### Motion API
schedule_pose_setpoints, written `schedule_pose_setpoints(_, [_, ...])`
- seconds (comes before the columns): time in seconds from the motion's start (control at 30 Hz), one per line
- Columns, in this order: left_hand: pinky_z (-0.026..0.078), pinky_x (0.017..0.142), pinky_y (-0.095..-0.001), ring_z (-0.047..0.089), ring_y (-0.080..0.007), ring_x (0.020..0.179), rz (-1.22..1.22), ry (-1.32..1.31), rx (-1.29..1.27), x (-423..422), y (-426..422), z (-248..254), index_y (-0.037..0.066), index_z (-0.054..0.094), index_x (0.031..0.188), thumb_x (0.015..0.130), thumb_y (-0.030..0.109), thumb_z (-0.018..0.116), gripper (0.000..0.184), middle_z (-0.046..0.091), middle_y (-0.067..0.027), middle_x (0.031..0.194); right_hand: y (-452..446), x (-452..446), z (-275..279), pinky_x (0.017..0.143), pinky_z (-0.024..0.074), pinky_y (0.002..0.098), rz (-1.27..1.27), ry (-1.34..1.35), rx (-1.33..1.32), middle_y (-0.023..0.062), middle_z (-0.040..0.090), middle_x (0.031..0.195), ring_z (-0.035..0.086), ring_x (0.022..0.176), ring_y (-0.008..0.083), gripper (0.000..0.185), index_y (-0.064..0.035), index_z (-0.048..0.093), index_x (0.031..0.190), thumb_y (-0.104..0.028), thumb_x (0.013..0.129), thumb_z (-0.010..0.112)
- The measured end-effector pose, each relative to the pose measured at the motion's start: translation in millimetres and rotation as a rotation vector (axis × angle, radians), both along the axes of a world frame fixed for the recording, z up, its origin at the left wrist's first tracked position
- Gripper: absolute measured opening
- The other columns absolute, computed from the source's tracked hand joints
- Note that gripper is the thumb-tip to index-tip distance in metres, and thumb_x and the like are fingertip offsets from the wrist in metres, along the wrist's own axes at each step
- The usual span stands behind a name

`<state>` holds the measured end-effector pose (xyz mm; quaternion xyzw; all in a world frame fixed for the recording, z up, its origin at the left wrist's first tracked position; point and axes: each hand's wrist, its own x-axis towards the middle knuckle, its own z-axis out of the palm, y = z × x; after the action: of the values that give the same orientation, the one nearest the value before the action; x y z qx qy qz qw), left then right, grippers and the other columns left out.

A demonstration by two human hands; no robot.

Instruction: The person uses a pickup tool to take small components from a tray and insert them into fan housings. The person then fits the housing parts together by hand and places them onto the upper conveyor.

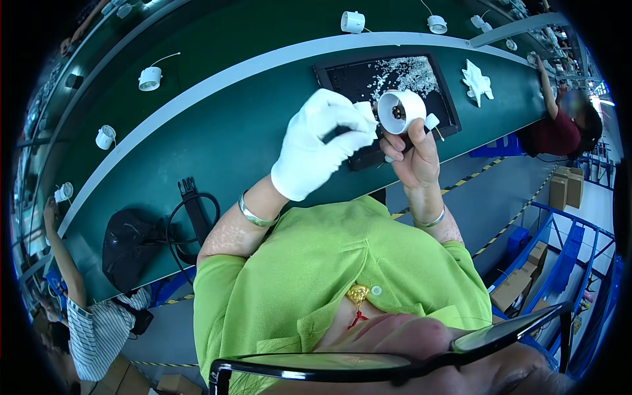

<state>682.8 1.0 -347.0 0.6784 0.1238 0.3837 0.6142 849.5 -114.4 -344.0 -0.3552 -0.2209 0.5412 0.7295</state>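
My right hand (417, 158) is bare and shut on a white round housing (402, 112), its open end tilted toward the left. Dark and metallic parts show inside the housing. A small white block (431, 122) with a short wire hangs at its right side. My left hand (322, 143) wears a white glove, and its fingers are pinched together just left of the housing. Something white is at those fingertips, too hard to tell from the glove. Behind both hands lies a black tray (449, 99) with many small clear pieces (415, 74).
A white glove-like item (476, 83) lies right of the tray. Beyond a pale rail (263, 62) stand several white housings (150, 78). A black bag (128, 250) and a black strap (193, 214) lie at the left. Co-workers (99, 336) (563, 131) are at both sides.
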Motion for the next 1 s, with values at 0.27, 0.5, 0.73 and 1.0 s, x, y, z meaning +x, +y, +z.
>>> schedule_pose_setpoints(0.27, [0.043, 0.104, -0.0475, 0.044, -0.0349, 0.126, -0.37, -0.532, -1.143, 2, 4, -28, 0.001, 0.06, 0.092, 0.093, 0.006, 0.053, 0.009, 0.044, -0.0157, 0.135, 7, 6, -20, 0.048, 0.0321, 0.0174, 0.257, 0.315, 0.114, 0.0216, 0.047, 0.131, 0.037, 0.064, 0.0064, 0.073, 0.0052, 0.019, 0.145, -0.037, 0.097, 0.053])
schedule_pose_setpoints(0.5, [0.04, 0.106, -0.0537, 0.033, -0.0399, 0.136, -0.613, -0.737, -1.451, -4, 13, -32, -0.003, 0.057, 0.098, 0.093, 0.006, 0.046, 0.015, 0.036, -0.0252, 0.143, 7, 4, -25, 0.049, 0.033, 0.0186, 0.316, 0.415, 0.107, 0.0219, 0.046, 0.134, 0.036, 0.064, 0.0076, 0.078, 0.0053, 0.015, 0.146, -0.044, 0.097, 0.05])
schedule_pose_setpoints(0.73, [0.038, 0.108, -0.0539, 0.037, -0.0425, 0.133, -0.423, -0.62, -1.552, -9, 17, -32, -0.005, 0.056, 0.098, 0.093, 0.009, 0.044, 0.019, 0.037, -0.0284, 0.142, 13, -1, -30, 0.049, 0.0336, 0.0199, 0.358, 0.514, 0.12, 0.0226, 0.045, 0.136, 0.036, 0.065, 0.008, 0.08, 0.0051, 0.014, 0.147, -0.047, 0.097, 0.049])
schedule_pose_setpoints(1.0, [0.038, 0.108, -0.0519, 0.041, -0.0425, 0.13, -0.396, -0.662, -1.5, -8, 13, -43, -0.004, 0.055, 0.098, 0.094, 0.007, 0.042, 0.018, 0.041, -0.0278, 0.139, 14, -6, -28, 0.047, 0.0324, 0.0187, 0.329, 0.546, 0.084, 0.0241, 0.049, 0.129, 0.038, 0.064, 0.008, 0.074, 0.0067, 0.021, 0.144, -0.046, 0.098, 0.045])
